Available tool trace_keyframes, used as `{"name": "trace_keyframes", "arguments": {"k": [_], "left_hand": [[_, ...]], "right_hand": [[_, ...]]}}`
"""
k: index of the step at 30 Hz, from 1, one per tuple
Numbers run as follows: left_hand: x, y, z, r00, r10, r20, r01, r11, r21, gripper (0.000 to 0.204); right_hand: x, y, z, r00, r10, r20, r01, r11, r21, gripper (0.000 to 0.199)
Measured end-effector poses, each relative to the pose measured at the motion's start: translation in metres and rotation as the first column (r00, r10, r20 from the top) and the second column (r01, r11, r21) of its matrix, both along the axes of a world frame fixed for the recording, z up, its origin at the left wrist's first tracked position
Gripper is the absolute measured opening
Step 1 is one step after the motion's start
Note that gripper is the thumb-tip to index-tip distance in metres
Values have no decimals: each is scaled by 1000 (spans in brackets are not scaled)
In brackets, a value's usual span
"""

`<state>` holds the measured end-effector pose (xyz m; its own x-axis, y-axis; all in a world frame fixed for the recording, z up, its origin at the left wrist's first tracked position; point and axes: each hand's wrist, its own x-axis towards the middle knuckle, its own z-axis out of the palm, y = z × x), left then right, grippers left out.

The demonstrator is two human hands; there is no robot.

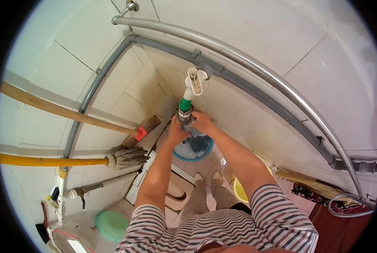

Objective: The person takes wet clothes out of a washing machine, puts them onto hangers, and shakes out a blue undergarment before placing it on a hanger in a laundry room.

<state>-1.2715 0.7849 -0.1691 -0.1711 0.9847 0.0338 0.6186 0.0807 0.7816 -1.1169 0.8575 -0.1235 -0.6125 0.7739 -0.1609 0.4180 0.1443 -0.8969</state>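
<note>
A white plastic tap (192, 86) with a green band and a metal clamp comes down from the wall pipe. At its lower end is a dark grey fitting (185, 118). My left hand (178, 131) closes on the fitting's left side, its fingertips partly hidden. From the other side, my right hand (202, 122) grips the same fitting with thumb and fingers. Under both hands a blue basin (189, 159) stands on the tiled floor. It holds water, pale foam and something dark that I cannot make out.
A string mop (127, 159) and a wooden handle with a red end (140, 133) reach in from the left. A squat toilet (178, 189) lies before my feet. A yellow basin (240, 190), a green basin (112, 224) and a straw broom (304, 181) surround me. A curved metal rail (247, 63) crosses above.
</note>
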Motion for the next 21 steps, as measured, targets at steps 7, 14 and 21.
{"name": "trace_keyframes", "arguments": {"k": [7,14,21], "left_hand": [[24,-5,30,768,390,507,-153,882,-446,33],[33,11,49,973,44,-228,-103,962,-254,29],[29,10,42,984,98,149,-118,984,132,27]], "right_hand": [[16,12,10,943,-327,-66,289,899,-330,26],[62,19,-38,752,-659,-18,658,748,87,23],[51,-9,125,802,-433,-412,427,897,-113,23]]}}
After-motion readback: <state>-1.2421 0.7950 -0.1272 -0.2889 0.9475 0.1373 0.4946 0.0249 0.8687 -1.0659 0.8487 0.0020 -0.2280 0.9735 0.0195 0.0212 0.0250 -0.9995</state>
